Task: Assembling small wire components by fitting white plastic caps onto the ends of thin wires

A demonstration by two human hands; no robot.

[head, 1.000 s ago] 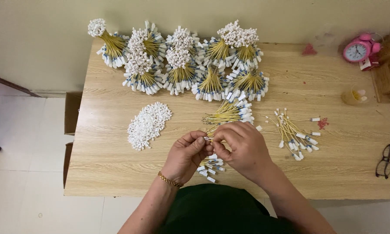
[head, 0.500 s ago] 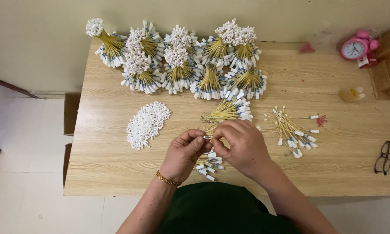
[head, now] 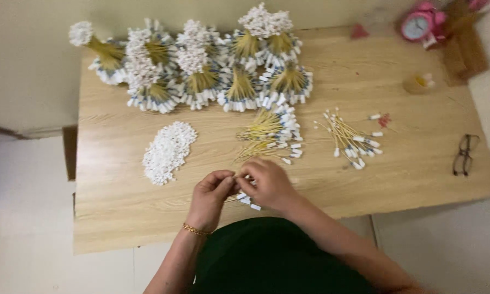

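Pinching a thin yellow stick (head: 236, 179) between my left hand (head: 211, 194) and right hand (head: 270, 183), I have drawn both hands nearer the table edge (head: 147, 239), fingertips meeting over the small capped pieces (head: 247, 200).

Single head view, steeply down, table (head: 119, 207) fairly near, somewhat blurred

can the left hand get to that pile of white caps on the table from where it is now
Probably yes. The white caps lie up and left of the left hand, with only bare table between; the hand is busy pinching sticks, though.
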